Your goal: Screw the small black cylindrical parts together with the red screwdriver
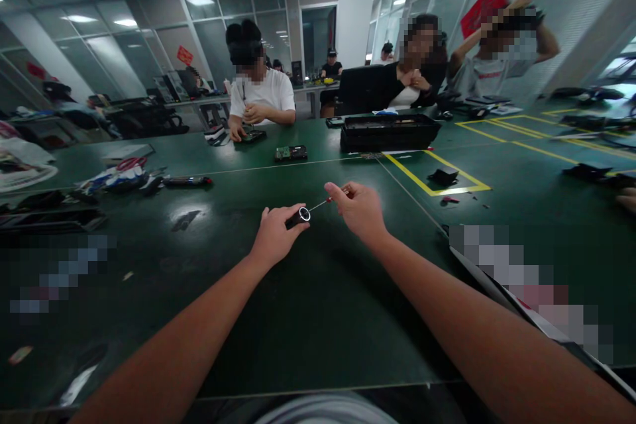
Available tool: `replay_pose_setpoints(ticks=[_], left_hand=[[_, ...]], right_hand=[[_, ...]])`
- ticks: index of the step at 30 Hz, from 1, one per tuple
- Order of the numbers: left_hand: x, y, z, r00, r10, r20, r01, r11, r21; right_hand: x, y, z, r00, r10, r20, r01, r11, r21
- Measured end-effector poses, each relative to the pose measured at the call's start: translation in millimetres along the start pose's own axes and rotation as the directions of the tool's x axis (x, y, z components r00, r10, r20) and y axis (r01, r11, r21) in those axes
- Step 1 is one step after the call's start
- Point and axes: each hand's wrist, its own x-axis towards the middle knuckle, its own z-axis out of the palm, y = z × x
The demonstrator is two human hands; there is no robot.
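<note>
Near the middle of the view, my left hand (275, 235) is closed around a small black cylindrical part (297, 218) with a bright ring on its end. To its right, my right hand (362, 212) grips a screwdriver (320, 205) by its reddish handle, most of which the fingers cover. The thin metal shaft points left, and its tip is at the ringed end of the black part; whether it touches I cannot tell. Both hands are above the dark green table (318, 318).
A long black tray (390, 134) and a green circuit board (291, 153) are farther back. Cables and tools (132, 175) lie left. Yellow tape (462, 191) frames a small black part (444, 176). Opposite, a person in a white shirt (268, 96) works on a device.
</note>
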Motion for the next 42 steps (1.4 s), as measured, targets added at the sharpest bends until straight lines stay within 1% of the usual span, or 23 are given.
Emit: replay_pose_setpoints(ticks=[2,5,7,9,12,14,18,22,25,28,30,32,34,36,37,39,42], left_hand=[[0,-1,-0.7,1.0,-0.002,-0.013,0.001,1.0,-0.006],[-1,-3,-1.5,1.0,-0.011,-0.011,0.011,1.0,-0.004],[0,-5,-1.5,1.0,-0.015,-0.008,0.015,1.0,0.004],[0,-5,-0.9,1.0,-0.013,-0.006,0.013,1.0,0.009],[0,-4,0.4,1.0,-0.011,0.008,0.01,1.0,0.008],[0,-4,0.9,1.0,-0.004,0.017,0.004,1.0,0.002],[-1,-5,0.9,1.0,-0.009,0.008,0.009,1.0,0.002],[-1,-4,0.9,1.0,-0.016,0.011,0.016,1.0,0.013],[0,-3,0.5,1.0,-0.015,0.012,0.015,1.0,0.011],[-1,-2,-0.4,1.0,-0.022,-0.002,0.022,1.0,0.005],[-2,0,-0.7,1.0,0.002,-0.005,-0.002,1.0,-0.003],[-2,1,-0.5,0.998,0.065,-0.017,-0.065,0.998,0.004],[-1,2,0.2,0.993,0.114,-0.034,-0.113,0.993,0.033],[0,1,0.8,0.995,0.1,-0.021,-0.098,0.993,0.063],[1,1,1.0,0.997,0.077,-0.004,-0.076,0.995,0.068],[2,0,1.1,0.999,0.035,0.037,-0.038,0.997,0.063],[1,0,0.8,0.998,0.014,0.061,-0.017,0.998,0.055]], right_hand=[[1,0,-2,0.999,-0.032,0.04,0.032,0.999,0.003],[2,2,-2,0.984,-0.113,0.138,0.1,0.99,0.101],[1,2,-1,0.974,-0.152,0.169,0.137,0.986,0.098],[0,0,-2,0.974,-0.155,0.163,0.154,0.988,0.015],[-1,-3,-3,0.983,-0.143,0.119,0.156,0.983,-0.102],[-2,-5,-3,0.983,-0.138,0.117,0.15,0.983,-0.104],[-2,-7,-3,0.978,-0.131,0.163,0.144,0.987,-0.073],[-1,-7,-2,0.979,-0.132,0.155,0.151,0.982,-0.117],[0,-4,0,0.988,-0.094,0.122,0.103,0.992,-0.071],[2,2,3,0.993,-0.081,0.087,0.075,0.995,0.07],[4,7,6,0.996,-0.062,0.07,0.048,0.98,0.192],[7,13,8,0.996,0.042,0.075,-0.066,0.935,0.349],[11,19,9,0.979,0.192,0.074,-0.204,0.859,0.469],[14,24,8,0.96,0.28,-0.014,-0.238,0.842,0.485],[15,26,7,0.957,0.287,-0.04,-0.235,0.851,0.47],[15,28,5,0.96,0.268,-0.078,-0.213,0.884,0.416],[13,26,5,0.973,0.213,-0.088,-0.173,0.928,0.329]])
